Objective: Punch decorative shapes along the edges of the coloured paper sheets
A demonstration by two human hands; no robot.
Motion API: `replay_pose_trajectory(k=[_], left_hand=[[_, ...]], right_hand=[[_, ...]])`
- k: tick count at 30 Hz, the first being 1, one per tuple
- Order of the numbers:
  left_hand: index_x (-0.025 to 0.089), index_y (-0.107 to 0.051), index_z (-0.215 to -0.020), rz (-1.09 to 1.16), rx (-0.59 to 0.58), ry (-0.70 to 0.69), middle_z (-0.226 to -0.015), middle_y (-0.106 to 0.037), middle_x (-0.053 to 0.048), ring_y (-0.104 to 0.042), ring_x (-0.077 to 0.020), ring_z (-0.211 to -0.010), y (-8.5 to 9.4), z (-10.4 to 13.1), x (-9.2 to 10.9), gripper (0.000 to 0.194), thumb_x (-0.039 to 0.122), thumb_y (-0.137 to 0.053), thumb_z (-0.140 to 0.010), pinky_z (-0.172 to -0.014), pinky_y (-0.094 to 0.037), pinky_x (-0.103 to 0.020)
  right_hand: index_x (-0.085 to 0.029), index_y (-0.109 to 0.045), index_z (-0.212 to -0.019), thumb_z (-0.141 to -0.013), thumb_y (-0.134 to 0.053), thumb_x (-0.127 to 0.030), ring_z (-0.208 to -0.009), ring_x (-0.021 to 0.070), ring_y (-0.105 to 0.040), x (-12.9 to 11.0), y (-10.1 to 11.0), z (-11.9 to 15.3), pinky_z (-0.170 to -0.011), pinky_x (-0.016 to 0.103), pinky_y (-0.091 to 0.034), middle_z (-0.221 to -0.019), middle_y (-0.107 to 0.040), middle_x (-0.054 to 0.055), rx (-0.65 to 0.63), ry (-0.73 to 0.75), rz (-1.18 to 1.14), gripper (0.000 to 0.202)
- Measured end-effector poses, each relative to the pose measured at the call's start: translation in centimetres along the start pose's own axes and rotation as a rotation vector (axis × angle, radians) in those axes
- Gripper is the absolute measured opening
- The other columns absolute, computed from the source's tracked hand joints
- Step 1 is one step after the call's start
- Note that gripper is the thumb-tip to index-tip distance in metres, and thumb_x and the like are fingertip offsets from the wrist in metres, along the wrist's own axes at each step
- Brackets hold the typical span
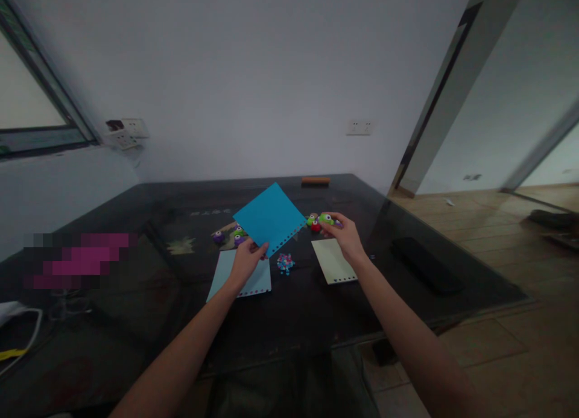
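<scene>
Pinched by its lower corner, a blue sheet of hole-edged paper [271, 216] is raised above the table in my left hand [248, 256]. My right hand [346, 237] has its fingers closed on a small green ball with an eye on it [325, 219]. Close by is a red eyed ball [315, 226], among other coloured ones. More such balls, purple [219, 237] and green, sit left of the blue sheet, which partly hides them. Below my left hand lies a pale blue sheet [221, 276]; under my right hand is a cream sheet [332, 262]. Between them rests a small pink-and-blue pile [285, 263] of tiny pieces.
On the dark table [298, 321] a long black object [425, 265] lies at the right. An orange-brown bar [315, 181] is at the far edge near the wall. White cable [34, 330] curls at the left, close to a blurred-out pink patch [85, 258].
</scene>
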State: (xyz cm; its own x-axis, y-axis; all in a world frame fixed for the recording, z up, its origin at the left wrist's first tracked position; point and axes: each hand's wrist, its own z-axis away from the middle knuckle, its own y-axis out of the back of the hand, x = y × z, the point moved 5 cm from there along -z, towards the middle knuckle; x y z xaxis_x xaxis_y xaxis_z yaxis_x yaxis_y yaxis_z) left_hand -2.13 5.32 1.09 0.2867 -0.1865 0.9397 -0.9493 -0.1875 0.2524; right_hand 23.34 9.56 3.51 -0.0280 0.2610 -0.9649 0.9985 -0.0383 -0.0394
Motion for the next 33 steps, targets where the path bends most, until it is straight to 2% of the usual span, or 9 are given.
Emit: replay_pose_trajectory(k=[3, 6, 9, 12, 16, 20, 26, 33], left_hand=[[0.015, -0.057, -0.070, 0.012, -0.002, 0.005, -0.055, -0.060, 0.000, -0.057, -0.0150, -0.051, -0.1, 0.0, 0.0, 0.020, 0.035, -0.062, -0.066, -0.053, -0.045, -0.026], [0.015, -0.058, -0.070, 0.015, -0.009, -0.004, -0.056, -0.060, 0.000, -0.057, -0.0150, -0.051, -0.1, 0.0, -0.1, 0.021, 0.035, -0.062, -0.066, -0.053, -0.045, -0.026], [0.015, -0.058, -0.070, 0.016, -0.018, -0.016, -0.057, -0.060, 0.000, -0.057, -0.0151, -0.052, -0.2, -0.1, -0.3, 0.022, 0.036, -0.062, -0.066, -0.054, -0.045, -0.026], [0.015, -0.058, -0.070, 0.024, -0.022, -0.016, -0.057, -0.060, 0.000, -0.057, -0.0148, -0.052, -0.3, -0.2, -0.5, 0.021, 0.035, -0.062, -0.066, -0.053, -0.045, -0.026], [0.015, -0.058, -0.070, 0.019, -0.019, -0.008, -0.056, -0.060, 0.000, -0.057, -0.0147, -0.051, -0.4, -0.1, -0.5, 0.021, 0.035, -0.062, -0.066, -0.053, -0.045, -0.026], [0.015, -0.058, -0.069, -0.007, -0.020, -0.008, -0.057, -0.061, 0.000, -0.057, -0.0147, -0.052, -0.4, 0.1, -0.3, 0.020, 0.034, -0.062, -0.067, -0.053, -0.046, -0.026], [0.015, -0.058, -0.069, -0.017, -0.027, 0.000, -0.057, -0.061, 0.000, -0.058, -0.0153, -0.052, -0.5, 0.1, -0.3, 0.020, 0.034, -0.061, -0.066, -0.054, -0.046, -0.027], [0.015, -0.058, -0.068, -0.024, -0.027, 0.004, -0.057, -0.061, 0.000, -0.058, -0.0153, -0.051, -0.5, 0.0, -0.5, 0.020, 0.035, -0.062, -0.065, -0.053, -0.046, -0.026]], right_hand=[[-0.016, -0.062, -0.093, -0.057, -0.074, -0.039, -0.056, 0.0123, -0.057, -1.5, 2.4, -1.6, -0.054, 0.027, -0.048, -0.074, -0.064, 0.003, 0.072, 0.057, 0.020, 0.045], [-0.013, -0.063, -0.087, -0.056, -0.074, -0.043, -0.054, 0.0122, -0.057, -1.6, 5.1, -3.8, -0.051, 0.025, -0.046, -0.074, -0.064, 0.003, 0.157, 0.075, 0.041, 0.044], [-0.013, -0.063, -0.088, -0.060, -0.070, -0.043, -0.057, 0.0137, -0.059, -0.2, 7.0, -5.8, -0.049, 0.024, -0.046, -0.081, -0.066, 0.005, 0.158, 0.076, 0.162, 0.042], [-0.014, -0.064, -0.086, -0.063, -0.067, -0.041, -0.065, 0.0166, -0.062, 2.3, 7.9, -7.1, -0.053, 0.025, -0.047, -0.080, -0.067, 0.006, 0.150, 0.073, 0.358, 0.036], [-0.015, -0.065, -0.085, -0.065, -0.067, -0.035, -0.072, 0.0176, -0.062, 5.6, 6.9, -7.5, -0.063, 0.028, -0.047, -0.079, -0.067, 0.006, 0.026, 0.105, 0.606, 0.029], [-0.017, -0.066, -0.088, -0.067, -0.068, -0.034, -0.070, 0.0168, -0.060, 7.4, 5.3, -7.4, -0.066, 0.028, -0.045, -0.079, -0.066, 0.005, -0.097, 0.136, 0.809, 0.027], [-0.017, -0.068, -0.092, -0.068, -0.069, -0.034, -0.080, 0.0187, -0.057, 8.0, 4.4, -7.2, -0.070, 0.029, -0.042, -0.087, -0.062, 0.008, -0.129, 0.183, 0.987, 0.029], [-0.019, -0.067, -0.096, -0.068, -0.070, -0.025, -0.083, 0.0190, -0.056, 7.8, 3.4, -7.0, -0.075, 0.029, -0.041, -0.089, -0.063, 0.006, -0.156, 0.220, 0.984, 0.029]])
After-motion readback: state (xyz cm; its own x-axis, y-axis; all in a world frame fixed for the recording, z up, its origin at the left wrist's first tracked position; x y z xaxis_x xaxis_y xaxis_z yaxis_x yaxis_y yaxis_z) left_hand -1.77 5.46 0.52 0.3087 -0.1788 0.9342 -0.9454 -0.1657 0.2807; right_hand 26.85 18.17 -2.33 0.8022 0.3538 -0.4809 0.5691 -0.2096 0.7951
